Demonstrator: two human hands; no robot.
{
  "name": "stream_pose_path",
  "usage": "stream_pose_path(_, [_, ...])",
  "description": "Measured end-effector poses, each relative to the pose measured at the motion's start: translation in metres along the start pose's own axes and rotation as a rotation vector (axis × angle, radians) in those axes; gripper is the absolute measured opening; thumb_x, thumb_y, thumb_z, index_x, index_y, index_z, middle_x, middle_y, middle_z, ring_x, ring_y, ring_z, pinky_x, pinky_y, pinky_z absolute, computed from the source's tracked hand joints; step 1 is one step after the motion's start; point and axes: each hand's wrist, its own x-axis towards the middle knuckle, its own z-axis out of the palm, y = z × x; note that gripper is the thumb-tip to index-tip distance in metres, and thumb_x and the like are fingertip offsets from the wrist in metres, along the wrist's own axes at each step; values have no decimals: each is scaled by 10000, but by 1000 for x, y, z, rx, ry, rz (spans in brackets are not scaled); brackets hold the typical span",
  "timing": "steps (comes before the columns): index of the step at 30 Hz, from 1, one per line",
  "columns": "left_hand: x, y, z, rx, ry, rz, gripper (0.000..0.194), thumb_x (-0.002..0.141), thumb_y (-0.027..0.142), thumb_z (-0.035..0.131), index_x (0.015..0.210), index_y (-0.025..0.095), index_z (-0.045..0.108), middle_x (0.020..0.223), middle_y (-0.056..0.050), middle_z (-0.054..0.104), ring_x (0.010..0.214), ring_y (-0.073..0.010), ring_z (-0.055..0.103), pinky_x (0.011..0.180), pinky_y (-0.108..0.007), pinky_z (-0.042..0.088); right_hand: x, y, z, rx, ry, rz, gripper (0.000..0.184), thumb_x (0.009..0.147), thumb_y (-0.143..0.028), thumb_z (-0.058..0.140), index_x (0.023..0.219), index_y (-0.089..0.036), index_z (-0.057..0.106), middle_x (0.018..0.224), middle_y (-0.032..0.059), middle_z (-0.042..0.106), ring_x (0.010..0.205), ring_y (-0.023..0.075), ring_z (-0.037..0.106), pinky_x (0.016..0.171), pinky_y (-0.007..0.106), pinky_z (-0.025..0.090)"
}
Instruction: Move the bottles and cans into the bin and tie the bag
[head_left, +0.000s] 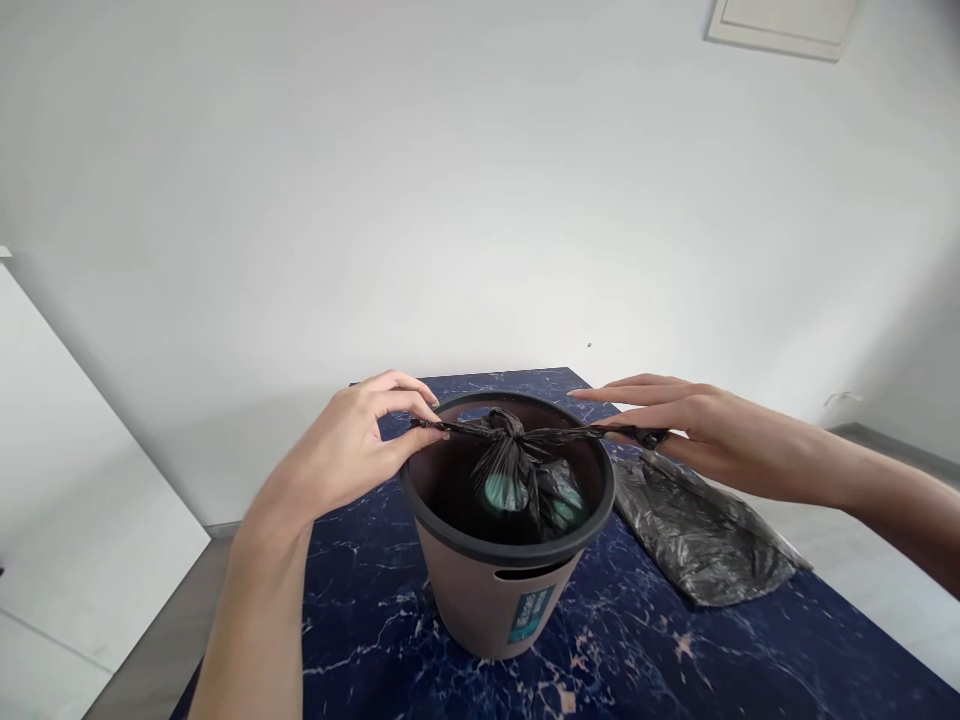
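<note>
A brown waste bin with a black rim stands on a dark blue marbled table. Inside it sits a black rubbish bag, knotted at the top, with something green showing through. My left hand pinches the left twisted end of the bag at the bin's rim. My right hand pinches the right end between thumb and finger, its other fingers stretched out. The two ends are pulled taut across the top of the bin.
A folded black plastic bag lies flat on the table just right of the bin. A white wall rises behind the table. A white panel leans at the left. Grey floor shows to the right.
</note>
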Motion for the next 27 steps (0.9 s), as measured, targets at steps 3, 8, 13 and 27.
stream_pose_path(3, [-2,4,0,7,28,-12,308,983,547,673,890,286,808,1293,-50,734,981,-253,699,819,-367,564,2,-3,-2,55,-7,63,527,1043,-161,489,1436,-441,699,1620,-30,585,1420,352,632,1037,600,642])
stream_pose_path(8, [-4,5,-2,2,-2,6,324,992,563,663,904,280,792,1316,-53,736,1091,-277,699,934,-409,573,21,-27,0,121,-20,141,367,1099,-440,494,1285,-358,799,1554,36,652,1334,357,689,983,563,655])
stream_pose_path(13, [-7,6,-3,-4,-34,9,321,990,573,664,896,298,801,1341,-45,732,1132,-295,708,915,-422,593,49,-59,1,104,5,104,440,1051,-470,618,1467,-336,675,1549,63,645,1397,322,623,1119,532,570])
stream_pose_path(27, [-23,7,-17,-66,-225,-104,978,730,770,855,1586,514,455,1624,36,562,1432,-326,589,1064,-429,585,113,-66,17,176,-96,127,195,1038,-245,601,1152,-213,756,1136,56,818,982,237,755,837,379,519])
